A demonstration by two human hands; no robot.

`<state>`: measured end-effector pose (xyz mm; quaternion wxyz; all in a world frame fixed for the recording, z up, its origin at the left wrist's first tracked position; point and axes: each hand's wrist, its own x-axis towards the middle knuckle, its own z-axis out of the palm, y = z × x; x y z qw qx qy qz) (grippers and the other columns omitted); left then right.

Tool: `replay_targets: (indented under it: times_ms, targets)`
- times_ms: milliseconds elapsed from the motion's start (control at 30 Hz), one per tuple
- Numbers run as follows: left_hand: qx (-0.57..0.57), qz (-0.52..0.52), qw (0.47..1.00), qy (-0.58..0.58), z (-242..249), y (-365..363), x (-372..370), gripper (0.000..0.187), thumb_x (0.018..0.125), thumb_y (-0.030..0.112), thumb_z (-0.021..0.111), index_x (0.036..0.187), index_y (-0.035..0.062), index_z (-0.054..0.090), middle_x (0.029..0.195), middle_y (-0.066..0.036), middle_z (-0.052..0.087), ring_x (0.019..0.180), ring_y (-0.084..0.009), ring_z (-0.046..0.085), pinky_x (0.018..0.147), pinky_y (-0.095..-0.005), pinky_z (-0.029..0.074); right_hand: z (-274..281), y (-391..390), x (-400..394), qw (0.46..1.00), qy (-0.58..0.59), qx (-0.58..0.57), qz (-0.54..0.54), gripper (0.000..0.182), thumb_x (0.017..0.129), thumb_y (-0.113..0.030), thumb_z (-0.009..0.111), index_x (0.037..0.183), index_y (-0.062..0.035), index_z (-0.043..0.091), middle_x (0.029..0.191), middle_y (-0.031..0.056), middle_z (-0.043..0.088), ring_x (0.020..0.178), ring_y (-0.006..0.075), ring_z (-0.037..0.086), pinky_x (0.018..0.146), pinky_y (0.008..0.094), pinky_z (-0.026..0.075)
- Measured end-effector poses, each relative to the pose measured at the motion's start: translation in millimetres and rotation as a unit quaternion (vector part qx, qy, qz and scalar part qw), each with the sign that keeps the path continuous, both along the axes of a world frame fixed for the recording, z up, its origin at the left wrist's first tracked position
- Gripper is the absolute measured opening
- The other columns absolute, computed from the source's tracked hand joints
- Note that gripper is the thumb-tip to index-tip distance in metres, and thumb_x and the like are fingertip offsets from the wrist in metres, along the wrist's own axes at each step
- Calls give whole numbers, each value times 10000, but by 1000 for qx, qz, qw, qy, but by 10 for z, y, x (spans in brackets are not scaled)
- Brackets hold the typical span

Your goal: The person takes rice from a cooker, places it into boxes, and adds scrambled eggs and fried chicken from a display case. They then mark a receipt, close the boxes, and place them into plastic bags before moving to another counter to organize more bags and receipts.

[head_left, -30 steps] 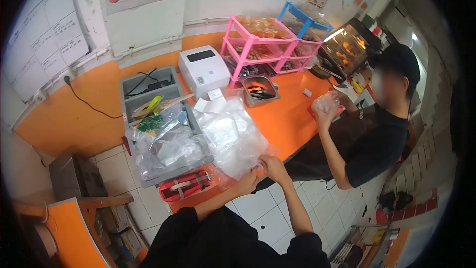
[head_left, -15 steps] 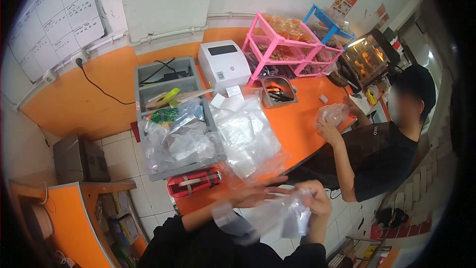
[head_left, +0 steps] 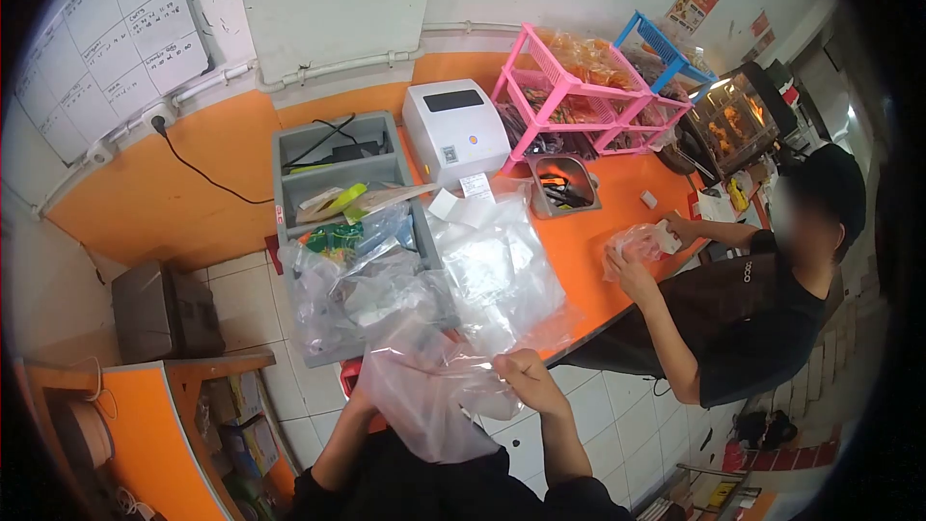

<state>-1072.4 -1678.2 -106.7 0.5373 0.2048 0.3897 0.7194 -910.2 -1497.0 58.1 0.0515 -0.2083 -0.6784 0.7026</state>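
Right in front of me, at the lower centre of the frame, a bag (head_left: 424, 397) of thin clear plastic hangs loose between two bare hands. The right hand (head_left: 529, 381) is closed, thumb and bent fingers pinching the bag's right edge. The left hand (head_left: 363, 399) is at the bag's left side, mostly behind the plastic; I can't tell how far its fingers are bent or how they grip.

Just beyond the bag, a stack (head_left: 497, 270) of clear bags lies flat on the orange counter (head_left: 608, 203), mid-frame. A bit of something red (head_left: 350, 376) peeps out by the left wrist. Left of the stack sits a grey tray (head_left: 357, 177), crumpled plastic heaped in its near part, a black cable in its far compartment.

Behind the stack stands a white printer (head_left: 455, 135), a receipt (head_left: 476, 187) lying in front of it, and to its right a metal tin (head_left: 569, 212) with dark things inside. At the right of the frame a co-worker in black holds a smaller clear bag (head_left: 632, 246) in both hands, over the counter.

Farther back, upper right, are a pink rack (head_left: 547, 119) and a blue rack (head_left: 675, 58), both loaded, then a lit display case (head_left: 735, 125). A whiteboard (head_left: 106, 29) with handwriting fills the upper left
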Motion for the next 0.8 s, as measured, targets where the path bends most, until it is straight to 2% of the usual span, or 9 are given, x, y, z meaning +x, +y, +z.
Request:
replay_targets:
  times_ms: [67, 133, 200, 267, 367, 400, 533, 733, 800]
  targets:
    - [-7, 8, 986, 168, 212, -50, -198, 328, 812, 202, 613, 1065, -1, 561, 958, -73, 577, 868, -156, 557, 748, -294, 474, -38, 128, -60, 999, 39, 37, 8, 426, 954, -272, 440, 614, -19, 402, 560, -38, 343, 545, 54, 319, 470, 249, 282]
    - [-278, -105, 791, 534, 429, 24, -332, 263, 810, 162, 626, 1015, 8, 570, 986, -85, 581, 893, -149, 558, 763, -283, 469, -102, 362, -98, 996, 26, 72, 44, 419, 954, -273, 430, 636, -1, 434, 573, -24, 383, 558, 60, 355, 484, 258, 311]
    - [-339, -31, 775, 532, 526, -43, -419, 202, 806, 143, 639, 945, 13, 574, 998, -101, 590, 898, -148, 566, 754, -274, 468, -197, 733, -132, 988, -38, 102, 109, 405, 944, -280, 442, 677, 18, 499, 584, -8, 445, 575, 70, 409, 515, 272, 364]
    - [-174, 208, 948, 167, 526, -323, -527, 165, 802, 146, 653, 854, 12, 570, 994, -121, 605, 884, -155, 582, 722, -267, 470, -284, 1021, -275, 969, -88, 215, 82, 388, 926, -285, 459, 690, 15, 528, 619, 44, 530, 569, 136, 474, 551, 300, 401]
    - [-248, 109, 922, 276, 945, -320, -856, 195, 795, 154, 664, 791, -6, 553, 867, -140, 634, 766, -160, 606, 642, -271, 466, -630, 1671, -661, 874, -196, 445, 12, 279, 889, -228, 484, 855, 14, 617, 799, 174, 628, 697, 273, 600, 663, 347, 458]
    - [-290, 96, 892, 332, 1103, -289, -938, 198, 795, 157, 665, 791, -9, 557, 823, -141, 632, 733, -163, 608, 622, -274, 462, -782, 1842, -882, 904, -140, 391, -97, 279, 890, -234, 487, 915, 14, 611, 847, 221, 613, 801, 377, 579, 717, 393, 449]
    - [-393, 102, 780, 477, 1290, -135, -1148, 180, 758, 136, 682, 809, -4, 582, 688, -121, 614, 619, -208, 603, 575, -292, 451, -1309, 2147, -1567, 836, 143, 517, -116, 255, 891, -184, 475, 993, 11, 602, 902, 181, 606, 871, 321, 573, 785, 384, 436]
    - [-393, 293, 674, 553, 1750, 327, -1342, 88, 763, 25, 620, 829, -7, 573, 807, -136, 592, 740, -250, 587, 678, -321, 452, -1389, 2143, -1077, 947, -46, 316, -37, 234, 880, -159, 478, 940, 6, 634, 980, 160, 614, 915, 314, 559, 818, 362, 437]
    - [-297, 217, 750, 549, 1785, 601, -1381, 94, 780, -20, 582, 872, -10, 569, 876, -125, 586, 791, -231, 594, 709, -320, 459, -1292, 2175, -900, 952, -57, 298, -48, 243, 884, -165, 473, 896, 5, 647, 952, 163, 626, 943, 309, 558, 831, 359, 438]
